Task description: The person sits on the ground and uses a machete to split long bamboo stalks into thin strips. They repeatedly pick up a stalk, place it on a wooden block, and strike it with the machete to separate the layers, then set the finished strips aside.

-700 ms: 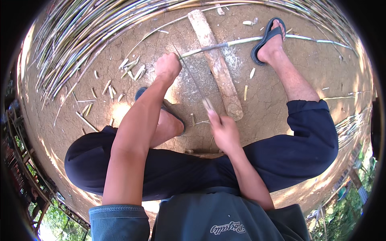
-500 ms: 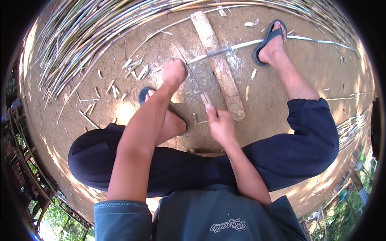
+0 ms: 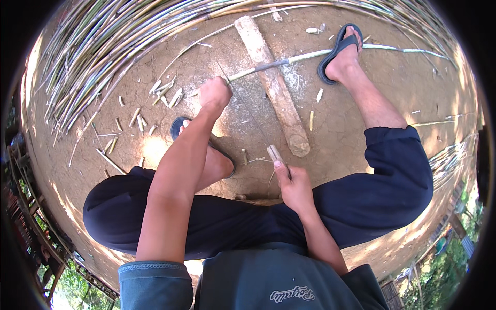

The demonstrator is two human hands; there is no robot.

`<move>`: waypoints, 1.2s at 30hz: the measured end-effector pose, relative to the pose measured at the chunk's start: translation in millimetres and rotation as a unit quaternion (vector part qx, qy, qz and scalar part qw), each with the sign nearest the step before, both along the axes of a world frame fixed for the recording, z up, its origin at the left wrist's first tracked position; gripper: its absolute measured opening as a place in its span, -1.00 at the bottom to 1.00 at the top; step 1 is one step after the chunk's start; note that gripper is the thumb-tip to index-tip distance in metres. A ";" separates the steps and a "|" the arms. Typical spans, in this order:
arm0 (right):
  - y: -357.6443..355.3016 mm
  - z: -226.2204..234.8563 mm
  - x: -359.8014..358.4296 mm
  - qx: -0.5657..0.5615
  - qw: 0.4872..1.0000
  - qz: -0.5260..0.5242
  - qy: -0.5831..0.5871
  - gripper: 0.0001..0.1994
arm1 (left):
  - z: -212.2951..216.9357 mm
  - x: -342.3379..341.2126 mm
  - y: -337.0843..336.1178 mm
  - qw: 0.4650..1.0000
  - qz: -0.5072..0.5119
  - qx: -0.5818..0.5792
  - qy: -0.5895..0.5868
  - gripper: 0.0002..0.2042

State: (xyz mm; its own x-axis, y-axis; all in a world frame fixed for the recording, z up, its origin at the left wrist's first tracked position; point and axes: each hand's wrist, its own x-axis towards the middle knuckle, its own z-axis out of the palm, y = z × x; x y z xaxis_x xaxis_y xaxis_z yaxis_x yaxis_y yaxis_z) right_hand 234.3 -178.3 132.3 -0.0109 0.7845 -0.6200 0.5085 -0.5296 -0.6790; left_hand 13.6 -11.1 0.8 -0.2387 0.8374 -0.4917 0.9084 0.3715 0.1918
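While the left hand (image 3: pixel 215 92) is closing in a fist around the left part of the stalk (image 3: pixel 310 55), the right hand (image 3: pixel 295 187) is gripping the knife (image 3: pixel 274 152) by its pale handle, the fingers wrapping it fully and the thumb lying along it. Neither hand is showing an open palm. The knife is pointing away from the body and to the left, its thin blade crossing the stalk just beside the left fist; whether the edge is biting into the stalk, one cannot tell.

The stalk is resting across the upper half of the log (image 3: pixel 280 98), a darker section lying over the wood. Further right, it is passing beneath the right sandal (image 3: pixel 347 45) and extending toward the edge of the view. The log is lying at a slant on the ground (image 3: pixel 341 150), pale powder spreading on both sides of it. The left sandal (image 3: pixel 176 127) is standing partly behind the left forearm. Offcuts (image 3: pixel 175 97) are lying scattered left of the log. A pile of canes (image 3: pixel 103 57) is curving along the upper left, and a smaller bundle (image 3: pixel 450 161) is lying at the far right.
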 end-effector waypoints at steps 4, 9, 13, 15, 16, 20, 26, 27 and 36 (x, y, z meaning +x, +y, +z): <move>27.6 -17.5 -16.2 -0.030 0.998 -0.009 -0.060 -0.42 | -6.1 13.6 -17.2 1.000 -0.015 -0.010 -0.015 -0.77; 1.6 -7.1 -8.2 -0.022 0.999 0.020 -0.027 -0.46 | -24.5 -8.9 -57.5 0.998 0.055 0.002 0.018 -0.69; -32.4 7.2 5.7 0.005 0.993 0.082 -0.084 -0.48 | -26.5 -48.0 -55.9 0.990 0.071 0.032 0.118 -0.51; -38.9 -2.1 2.8 0.054 0.984 0.104 -0.132 -0.54 | -29.3 -49.6 -46.2 0.962 0.142 0.104 0.211 -0.44; -37.5 -7.4 -2.5 0.105 0.977 0.114 -0.145 -0.55 | -29.3 -49.2 -38.7 0.943 0.217 0.136 0.213 -0.44; -24.4 -38.1 -21.4 0.179 0.948 0.175 -0.199 -0.66 | 6.3 -34.1 1.6 0.947 0.036 0.316 -0.043 -0.62; -32.2 -43.9 -14.5 0.214 0.929 0.153 -0.260 -0.60 | 20.2 29.2 19.4 0.975 -0.207 0.045 -0.068 -0.60; -20.5 -41.6 -14.9 0.168 0.957 0.106 -0.211 -0.56 | 11.1 24.9 21.8 0.980 -0.165 0.057 -0.098 -0.60; 174.2 29.4 -2.8 -0.011 0.727 -0.495 0.476 -0.46 | 199.9 86.9 37.3 0.938 -0.251 0.070 -0.227 -0.58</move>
State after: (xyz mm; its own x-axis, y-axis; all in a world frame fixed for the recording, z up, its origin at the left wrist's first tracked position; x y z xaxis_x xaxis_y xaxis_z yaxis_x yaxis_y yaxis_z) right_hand 231.5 -4.0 161.7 0.1195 0.6901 -0.7138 -0.8230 -0.3333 -0.4600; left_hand 100.5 26.2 200.8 0.4105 0.8522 -0.3243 0.7747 -0.1384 0.6169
